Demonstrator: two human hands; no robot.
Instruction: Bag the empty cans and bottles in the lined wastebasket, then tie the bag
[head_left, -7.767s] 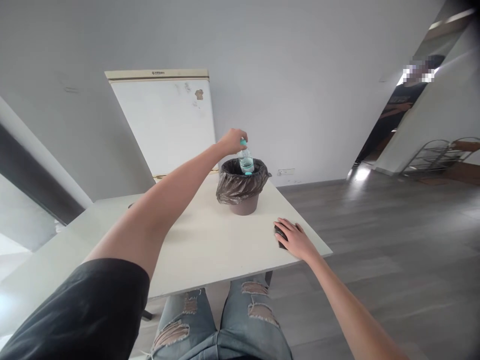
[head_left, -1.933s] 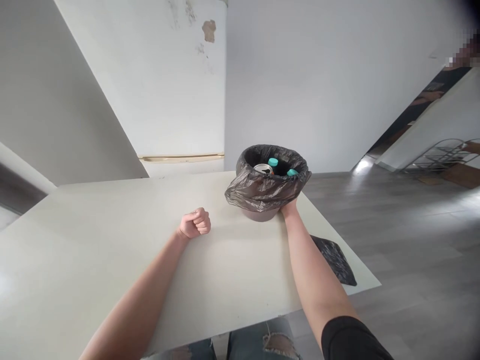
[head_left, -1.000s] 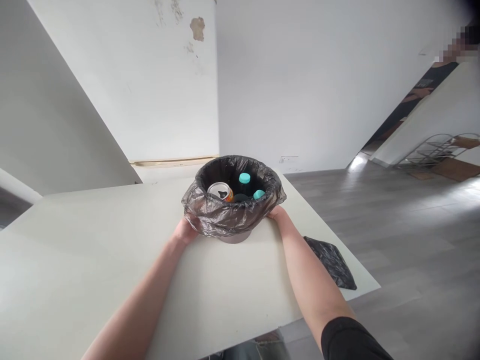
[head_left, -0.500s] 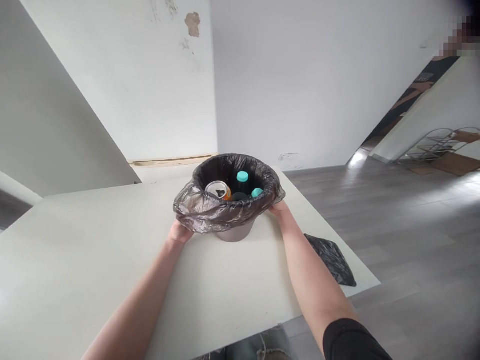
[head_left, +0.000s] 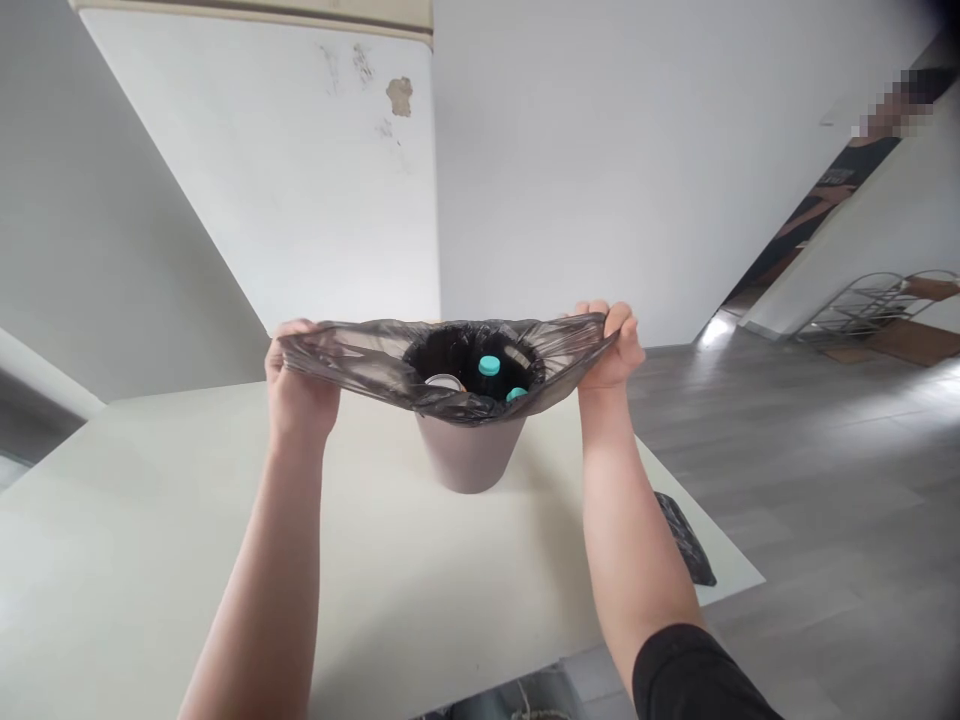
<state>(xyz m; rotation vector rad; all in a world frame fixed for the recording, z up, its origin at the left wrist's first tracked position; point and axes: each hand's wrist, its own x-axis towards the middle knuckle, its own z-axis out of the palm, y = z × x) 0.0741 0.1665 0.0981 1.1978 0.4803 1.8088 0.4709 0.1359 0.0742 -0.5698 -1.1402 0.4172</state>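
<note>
Left hand (head_left: 300, 385) and right hand (head_left: 613, 345) each grip pinched on the black bin liner (head_left: 360, 362) rim, stretched wide above the grey bin (head_left: 469, 455) on the worktop (head_left: 150, 520), teal-capped bottles (head_left: 489, 366) inside.

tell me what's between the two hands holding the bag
In the head view, the black bag, pulled wide, spans from left hand to right hand above the grey bin; two teal caps and a can top show inside.

Head-worn camera looking forward and slightly down across a white table (head_left: 135, 540), standing close at its near edge, facing a bin (head_left: 470, 458) with its bag (head_left: 352, 362) at frame centre, a white fridge (head_left: 300, 200) and grey floor (head_left: 825, 480) lying beyond.
</note>
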